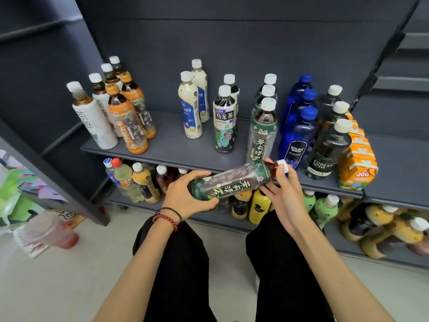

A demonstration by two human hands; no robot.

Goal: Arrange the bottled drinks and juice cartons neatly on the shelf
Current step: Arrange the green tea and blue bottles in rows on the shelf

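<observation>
A green-labelled tea bottle lies sideways in front of the grey shelf, cap to the right. My left hand grips its base end and my right hand holds its neck and white cap. On the shelf stand rows of upright bottles: white and orange tea bottles at left, cream milk-tea bottles, an oolong tea bottle, matching green tea bottles, blue soda bottles, black soda bottles. Orange juice cartons sit at the shelf's right end.
The lower shelf holds several mixed bottles, some lying in a heap at right. A plastic bag and packaging lie on the floor at left. My knees in black trousers are below the hands.
</observation>
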